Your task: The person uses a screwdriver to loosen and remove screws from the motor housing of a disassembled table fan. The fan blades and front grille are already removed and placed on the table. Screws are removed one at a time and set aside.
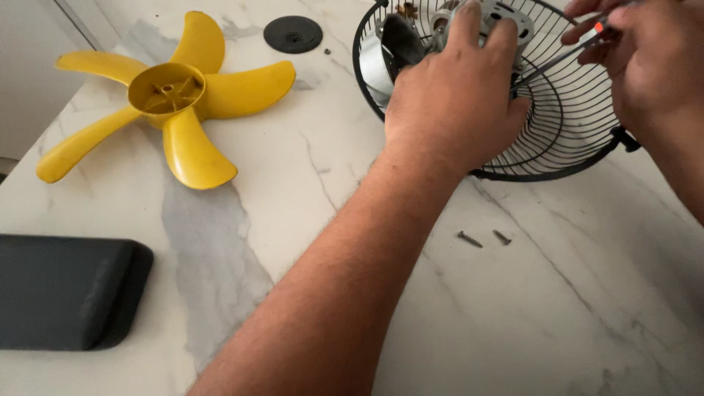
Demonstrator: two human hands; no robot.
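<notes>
Marble table point(557, 308) — hands point(455, 103) on fan guard point(572, 139)

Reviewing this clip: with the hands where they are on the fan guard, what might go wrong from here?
1. The two loose screws lie unguarded on the smooth marble table and might roll off or get swept by the forearm.
2. The screwdriver in the right hand points toward the left hand gripping the motor; a slip could jab fingers.
3. The wire guard sits tilted and may shift.
</notes>
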